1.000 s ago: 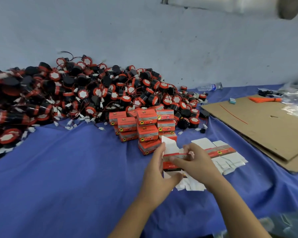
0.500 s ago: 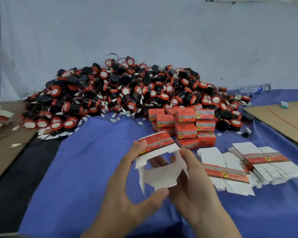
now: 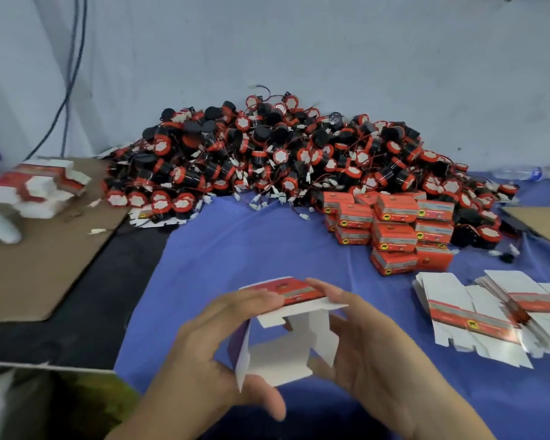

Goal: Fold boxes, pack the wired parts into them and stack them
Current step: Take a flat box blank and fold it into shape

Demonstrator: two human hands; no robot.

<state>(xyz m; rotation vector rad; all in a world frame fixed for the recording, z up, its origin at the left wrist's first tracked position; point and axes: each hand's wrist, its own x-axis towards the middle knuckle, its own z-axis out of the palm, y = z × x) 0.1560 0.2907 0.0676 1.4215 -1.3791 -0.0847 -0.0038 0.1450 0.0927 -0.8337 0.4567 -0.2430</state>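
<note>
Your left hand (image 3: 210, 354) and right hand (image 3: 372, 354) cover the outer sides of the half-folded white-and-red cardboard box (image 3: 286, 354), and your forearms run off the bottom edge. The print on the stacked red cardboard boxes (image 3: 394, 227) is too small to read. The heap of flat white-and-red blanks (image 3: 42, 188) at left is blurred.

The left hand (image 3: 210, 354) grips the left side of a half-folded box (image 3: 277, 360), thumb under a white flap; the right hand (image 3: 375, 357) holds its right side, fingers on the red top. Both are over the near part of a blue cloth (image 3: 235, 249). Far behind lies a pile of wired parts (image 3: 283, 160), with closed boxes (image 3: 394, 231) stacked at its right edge and flat blanks (image 3: 477, 315) nearer, at right. Cardboard (image 3: 38, 258) lies at left
</note>
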